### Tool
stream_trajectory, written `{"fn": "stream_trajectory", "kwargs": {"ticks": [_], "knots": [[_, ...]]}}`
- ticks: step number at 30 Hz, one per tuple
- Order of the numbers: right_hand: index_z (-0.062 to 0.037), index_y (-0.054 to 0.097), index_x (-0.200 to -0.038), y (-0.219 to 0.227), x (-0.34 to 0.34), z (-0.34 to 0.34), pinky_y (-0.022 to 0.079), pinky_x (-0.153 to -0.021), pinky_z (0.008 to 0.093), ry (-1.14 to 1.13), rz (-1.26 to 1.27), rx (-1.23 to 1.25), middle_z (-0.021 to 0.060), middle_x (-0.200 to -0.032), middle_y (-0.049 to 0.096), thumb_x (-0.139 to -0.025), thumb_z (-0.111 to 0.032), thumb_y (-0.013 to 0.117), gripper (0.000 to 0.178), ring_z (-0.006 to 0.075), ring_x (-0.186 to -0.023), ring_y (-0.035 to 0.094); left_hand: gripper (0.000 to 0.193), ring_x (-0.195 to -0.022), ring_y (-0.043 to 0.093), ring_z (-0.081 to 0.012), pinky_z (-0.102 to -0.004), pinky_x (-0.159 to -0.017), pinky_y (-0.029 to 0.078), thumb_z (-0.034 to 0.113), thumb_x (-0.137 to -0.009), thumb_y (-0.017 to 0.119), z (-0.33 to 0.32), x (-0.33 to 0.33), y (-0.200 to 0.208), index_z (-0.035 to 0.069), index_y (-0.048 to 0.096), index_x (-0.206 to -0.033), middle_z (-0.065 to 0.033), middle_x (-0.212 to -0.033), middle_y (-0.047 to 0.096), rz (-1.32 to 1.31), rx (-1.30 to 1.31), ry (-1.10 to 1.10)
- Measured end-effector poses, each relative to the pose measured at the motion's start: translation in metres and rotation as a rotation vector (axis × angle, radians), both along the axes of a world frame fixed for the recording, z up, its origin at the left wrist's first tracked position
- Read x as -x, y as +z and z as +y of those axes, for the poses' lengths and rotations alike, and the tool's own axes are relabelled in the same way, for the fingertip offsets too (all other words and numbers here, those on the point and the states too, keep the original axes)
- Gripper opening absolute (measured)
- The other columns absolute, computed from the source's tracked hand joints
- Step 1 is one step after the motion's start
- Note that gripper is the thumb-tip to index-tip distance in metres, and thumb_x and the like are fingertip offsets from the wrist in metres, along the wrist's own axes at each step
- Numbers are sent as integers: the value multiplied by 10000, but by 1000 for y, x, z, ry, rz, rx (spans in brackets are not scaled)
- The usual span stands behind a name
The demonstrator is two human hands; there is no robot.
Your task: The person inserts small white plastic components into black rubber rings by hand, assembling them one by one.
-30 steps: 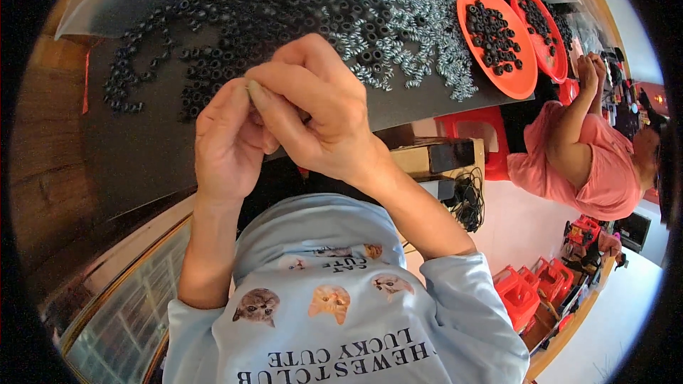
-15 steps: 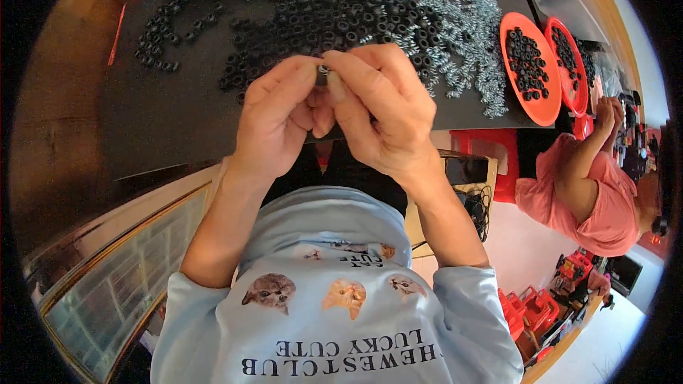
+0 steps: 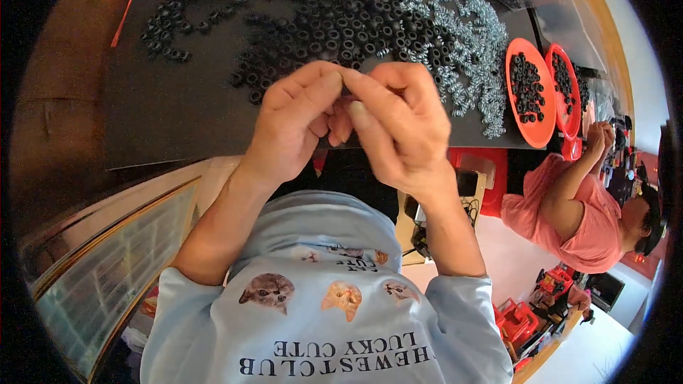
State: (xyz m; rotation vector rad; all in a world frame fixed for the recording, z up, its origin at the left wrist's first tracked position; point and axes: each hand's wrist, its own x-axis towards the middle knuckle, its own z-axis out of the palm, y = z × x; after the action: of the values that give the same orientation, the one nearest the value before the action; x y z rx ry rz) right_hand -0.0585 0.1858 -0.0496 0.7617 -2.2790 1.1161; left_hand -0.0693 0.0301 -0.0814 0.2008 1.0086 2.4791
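Note:
Above the near edge of a dark table (image 3: pixel 178 114), my two hands meet at the fingertips. My left hand (image 3: pixel 284 128) is closed in a pinch, thumb against the fingers. My right hand (image 3: pixel 409 131) pinches from the other side, its thumb and index finger touching the left fingertips. Between them is a small black ring-shaped part, almost wholly covered by the fingers now. Just beyond lies a wide heap of similar black rings (image 3: pixel 313 32). Small silvery coil springs (image 3: pixel 487 78) are heaped to its right, mixing with the rings at the border.
At the table's right end stand two orange-red trays, a nearer tray (image 3: pixel 535 136) and a farther tray (image 3: pixel 574 124), both holding black rings. A person in a pink shirt (image 3: pixel 587 224) works at the right. A framed glass panel (image 3: pixel 121 263) leans at the lower left.
The view has shifted a little. A coil end showing between my fingertips earlier is covered now. My right thumb has dropped away from the right index fingertip; both hands remain together.

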Motion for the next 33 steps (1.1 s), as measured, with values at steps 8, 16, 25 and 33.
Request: {"fn": "stream_trajectory", "kwargs": {"ticks": [8,16,25,33], "knots": [[-17,621,-988,16,75,30,488,-680,351,-87,-26,-207,133,-881,574,-812,-91,620,190,295,-771,583,250,-591,511,-107,-225,-522,411,248,-957,449,1,1,-1,19,544,-988,-81,-799,592,75,27,-8],[-106,658,-957,11,118,39,502,-688,404,-138,-79,-645,111,-897,556,-792,-172,618,182,312,-825,594,238,-589,515,-106,-231,-511,421,210,-957,435,-2,0,2,3,546,-998,-87,-791,593,93,90,-47],[-72,630,-974,13,125,22,473,-679,362,-10,-90,-636,109,-852,545,-794,-56,610,182,297,-786,583,230,-611,491,-38,-182,-543,402,221,-961,476,-4,1,5,17,577,-926,-14,-768,576,70,85,-111],[-87,625,-1004,19,133,12,480,-665,400,-15,-105,-649,108,-870,536,-805,-64,586,204,306,-803,585,228,-592,508,-89,-222,-514,417,190,-943,455,-7,1,4,-8,562,-977,-75,-805,598,112,134,-114]]}}
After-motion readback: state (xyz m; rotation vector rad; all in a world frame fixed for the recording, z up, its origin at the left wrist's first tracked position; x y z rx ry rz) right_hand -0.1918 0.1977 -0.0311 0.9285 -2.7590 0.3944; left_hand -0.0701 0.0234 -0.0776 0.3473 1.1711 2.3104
